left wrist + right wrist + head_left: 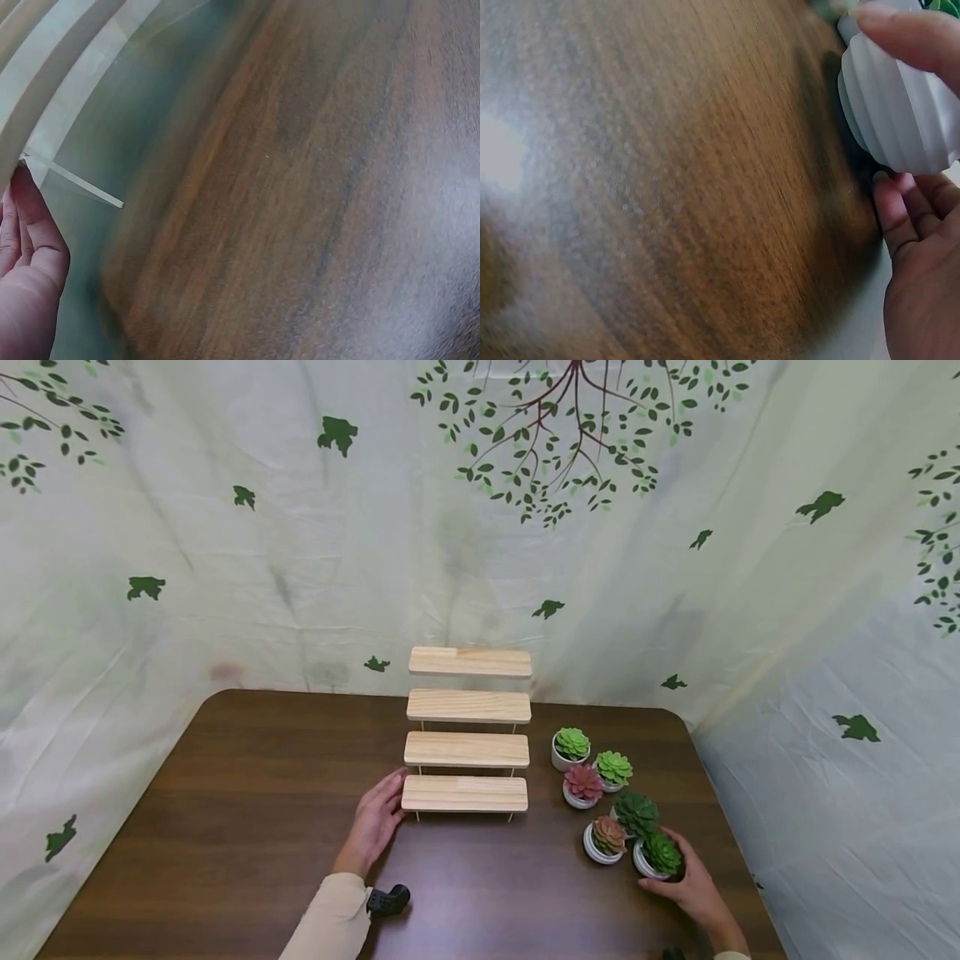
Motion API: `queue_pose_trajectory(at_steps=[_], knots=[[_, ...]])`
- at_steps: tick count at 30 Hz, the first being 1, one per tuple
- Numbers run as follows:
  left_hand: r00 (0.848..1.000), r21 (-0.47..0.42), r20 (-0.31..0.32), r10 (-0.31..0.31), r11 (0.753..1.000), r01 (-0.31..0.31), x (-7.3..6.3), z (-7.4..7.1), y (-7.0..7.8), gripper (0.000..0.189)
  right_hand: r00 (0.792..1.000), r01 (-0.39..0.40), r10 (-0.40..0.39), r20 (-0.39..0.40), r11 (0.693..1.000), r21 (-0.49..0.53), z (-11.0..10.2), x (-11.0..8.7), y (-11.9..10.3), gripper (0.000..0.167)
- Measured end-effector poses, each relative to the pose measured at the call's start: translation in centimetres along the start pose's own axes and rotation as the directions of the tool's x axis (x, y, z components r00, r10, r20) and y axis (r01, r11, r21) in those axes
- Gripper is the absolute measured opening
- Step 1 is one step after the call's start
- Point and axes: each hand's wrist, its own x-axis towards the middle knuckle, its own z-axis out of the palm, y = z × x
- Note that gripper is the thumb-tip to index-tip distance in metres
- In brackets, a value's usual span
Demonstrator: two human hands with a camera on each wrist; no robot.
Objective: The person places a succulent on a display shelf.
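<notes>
A four-tier wooden display stand (465,793) rises in steps on thin clear legs at the table's middle. My left hand (375,822) is at the left end of its lowest shelf, fingers fairly straight; in the left wrist view a fingertip touches the shelf's edge (16,139). My right hand (692,881) holds a green potted succulent (662,853), thumb and fingers around its ribbed white pot (900,105). Close beside it are a dark green succulent (636,813) and a reddish-brown one (608,835).
Behind these stand a pink-red succulent (583,782) and two light green ones, one (572,743) at the back and one (614,767) to its right. Leaf-printed white cloth (300,568) hangs behind the brown wooden table (247,802).
</notes>
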Motion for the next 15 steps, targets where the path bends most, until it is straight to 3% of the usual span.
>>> queue_pose_trajectory(at_steps=[9, 15], knots=[[0.998, -0.031, -0.029, -0.054, 0.998, 0.053, 0.4, -0.3, -1.0, 0.049, 0.999, -0.044, 0.043, -0.031, 0.998, -0.034, 0.0, -0.1, 0.6, 0.079], [0.997, -0.024, -0.053, -0.047, 0.999, 0.045, 0.5, -0.6, -1.5, 0.040, 0.995, -0.095, 0.094, -0.034, 0.995, -0.022, -0.1, -0.1, 0.5, 0.082]])
